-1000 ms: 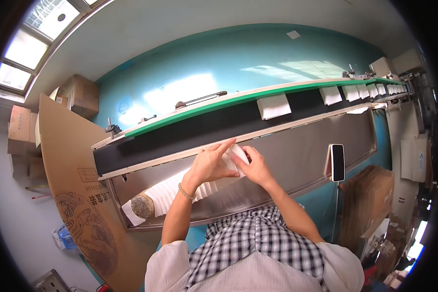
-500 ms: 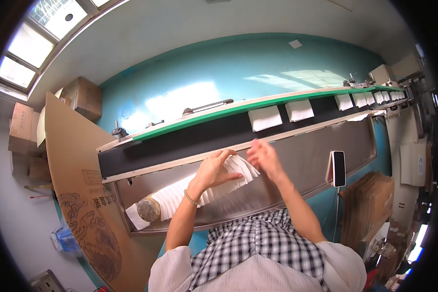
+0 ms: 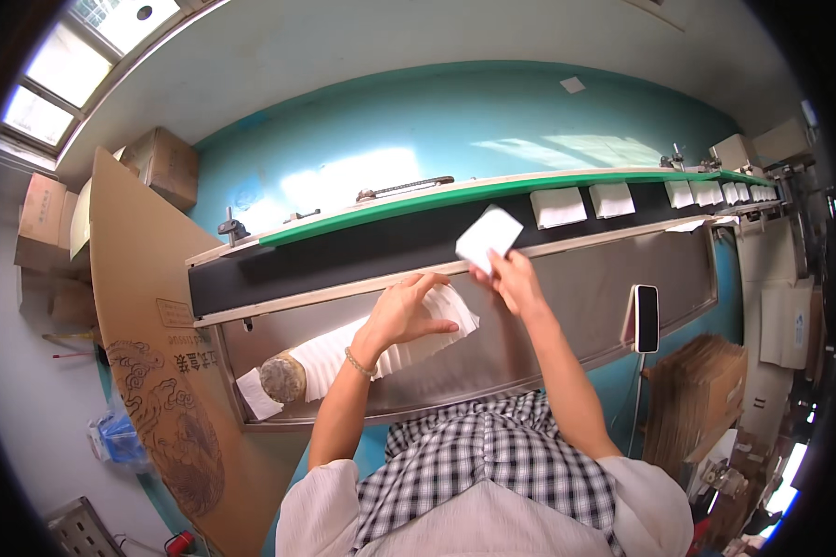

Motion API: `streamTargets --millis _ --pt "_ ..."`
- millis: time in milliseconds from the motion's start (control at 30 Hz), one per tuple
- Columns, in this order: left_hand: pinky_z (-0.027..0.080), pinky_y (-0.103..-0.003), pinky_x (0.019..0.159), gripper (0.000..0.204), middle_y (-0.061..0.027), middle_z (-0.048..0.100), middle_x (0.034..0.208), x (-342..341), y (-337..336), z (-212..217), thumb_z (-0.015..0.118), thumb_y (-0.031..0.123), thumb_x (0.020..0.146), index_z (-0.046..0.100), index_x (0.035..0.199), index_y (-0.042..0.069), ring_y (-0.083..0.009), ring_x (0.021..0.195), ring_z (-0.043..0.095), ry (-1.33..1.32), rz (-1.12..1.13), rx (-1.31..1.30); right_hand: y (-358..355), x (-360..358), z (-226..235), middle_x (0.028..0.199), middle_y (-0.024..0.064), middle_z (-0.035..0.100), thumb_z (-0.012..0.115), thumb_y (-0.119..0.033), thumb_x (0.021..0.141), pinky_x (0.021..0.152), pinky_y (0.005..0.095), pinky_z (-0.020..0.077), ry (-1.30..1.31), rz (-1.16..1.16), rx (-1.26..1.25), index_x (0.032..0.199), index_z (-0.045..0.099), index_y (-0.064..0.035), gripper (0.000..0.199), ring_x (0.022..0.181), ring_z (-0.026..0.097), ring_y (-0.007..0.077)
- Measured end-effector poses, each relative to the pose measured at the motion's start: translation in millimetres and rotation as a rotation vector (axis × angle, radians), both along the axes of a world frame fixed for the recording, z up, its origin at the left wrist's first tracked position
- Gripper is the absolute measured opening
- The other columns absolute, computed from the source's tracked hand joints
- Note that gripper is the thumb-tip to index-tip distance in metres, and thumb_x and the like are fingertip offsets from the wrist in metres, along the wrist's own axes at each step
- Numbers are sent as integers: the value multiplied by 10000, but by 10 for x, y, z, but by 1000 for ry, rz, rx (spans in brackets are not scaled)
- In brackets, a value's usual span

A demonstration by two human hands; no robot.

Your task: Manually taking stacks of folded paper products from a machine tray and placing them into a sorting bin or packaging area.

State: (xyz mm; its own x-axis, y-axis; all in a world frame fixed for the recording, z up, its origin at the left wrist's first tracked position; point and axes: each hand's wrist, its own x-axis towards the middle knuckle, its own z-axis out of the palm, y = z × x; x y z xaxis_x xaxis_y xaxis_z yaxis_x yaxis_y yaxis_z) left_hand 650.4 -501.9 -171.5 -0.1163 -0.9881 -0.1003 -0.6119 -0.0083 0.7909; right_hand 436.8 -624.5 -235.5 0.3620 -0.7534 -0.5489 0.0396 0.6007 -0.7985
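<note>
Right hand (image 3: 511, 280): fingers pinch one white folded sheet (image 3: 490, 235) by its lower edge, over the black belt (image 3: 362, 260), left of my row of laid sheets (image 3: 559, 208). Left hand (image 3: 399, 316) curls over the stack of folded sheets (image 3: 411, 351) in the metal tray (image 3: 567, 306), thumb apart; can't tell if I'm squeezing.

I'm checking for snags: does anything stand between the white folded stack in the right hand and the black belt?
Nothing visible does. The white folded stack, held by the right hand, overlaps the black belt in view; stacks on it lie further right. Height above it can't be judged.
</note>
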Motion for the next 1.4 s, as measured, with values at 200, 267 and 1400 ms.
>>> streamTargets --millis 200,267,1400 --pt "508 -413 949 767 -169 638 1242 80 40 -63 874 440 683 575 1305 105 -350 1125 621 29 17 18 666 236 196 936 83 657 728 -334 917 701 304 540 366 324 -636 1166 637 -21 410 812 647 148" --pt "504 -414 964 830 -176 626 1278 90 73 -15 883 440 668 554 1353 107 -358 1160 606 13 -2 -13 737 181 209 1003 89 660 710 -288 937 752 282 523 369 307 -670 1182 640 2 386 860 614 119" --pt "516 -414 949 856 -169 642 1273 172 149 -30 860 498 677 538 1396 164 -359 1152 616 -41 16 -51 735 274 242 814 16 638 669 -338 965 670 244 466 187 266 -326 1054 648 13 363 773 584 83"
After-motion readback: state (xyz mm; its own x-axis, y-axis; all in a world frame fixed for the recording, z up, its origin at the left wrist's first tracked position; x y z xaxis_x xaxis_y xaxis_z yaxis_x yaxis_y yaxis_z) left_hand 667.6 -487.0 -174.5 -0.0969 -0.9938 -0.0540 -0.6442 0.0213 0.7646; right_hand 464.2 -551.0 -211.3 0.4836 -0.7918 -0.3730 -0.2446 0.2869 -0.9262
